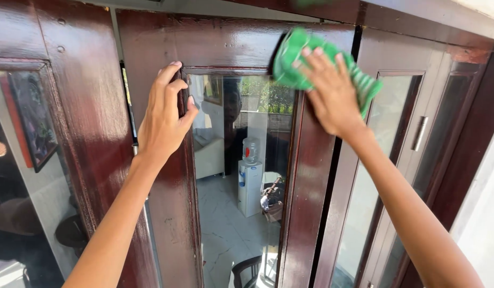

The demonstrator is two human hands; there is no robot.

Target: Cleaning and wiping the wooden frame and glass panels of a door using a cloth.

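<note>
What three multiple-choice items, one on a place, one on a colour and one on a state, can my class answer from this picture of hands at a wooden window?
1. Where is the cloth pressed?
A. on the frame's upper right corner
B. on the floor
C. on the water dispenser

2. What colour is the cloth?
A. white
B. green
C. red

3. How is the left hand placed?
A. hanging free
B. holding a bottle
C. gripping the window frame

Answers:
1 A: the right hand lies flat on the cloth, high on the frame.
2 B: it shows bright green around the fingers.
3 C: its fingers curl around the dark red-brown wood beside the glass pane.
</note>
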